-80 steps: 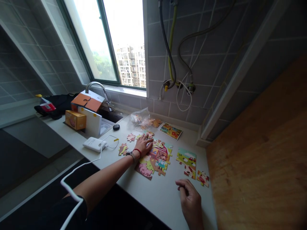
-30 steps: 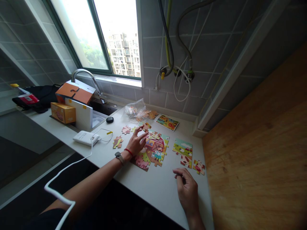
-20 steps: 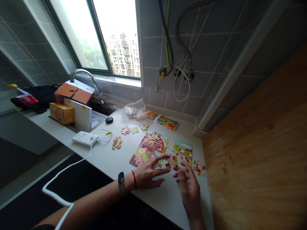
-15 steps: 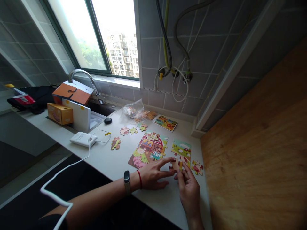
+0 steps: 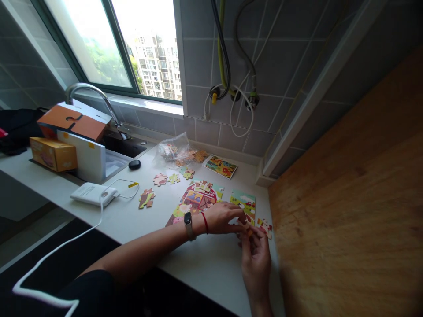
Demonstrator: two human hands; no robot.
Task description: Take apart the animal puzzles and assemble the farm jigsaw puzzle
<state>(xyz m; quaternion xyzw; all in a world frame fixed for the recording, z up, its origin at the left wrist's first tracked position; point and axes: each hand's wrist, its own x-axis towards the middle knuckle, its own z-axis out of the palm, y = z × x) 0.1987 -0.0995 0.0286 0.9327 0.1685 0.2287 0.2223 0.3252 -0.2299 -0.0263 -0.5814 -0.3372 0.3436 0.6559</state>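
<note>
Your left hand [image 5: 224, 218] and right hand [image 5: 254, 246] meet at the near edge of the bench [image 5: 205, 264], fingertips pinched together on a small puzzle piece [image 5: 246, 225] just below the green-and-sky section [image 5: 243, 203]. The piece is mostly covered by your fingers, so you cannot tell whether it is already seated against that section or only held at its edge.

As for progress: the red barn section [image 5: 194, 200] is the largest joined block, lying just left of your left hand, and the green-and-sky section sits beside it, apart, not yet linked. A small cluster of pieces [image 5: 264, 225] lies to the right of your hands. Still loose are the three pieces in a row [image 5: 173, 177] behind the barn, one brown piece [image 5: 146, 199] to the left, and more inside the clear bag [image 5: 175, 152]. The reference picture card [image 5: 220, 166] lies near the wall. By these signs you are perhaps halfway.
</note>
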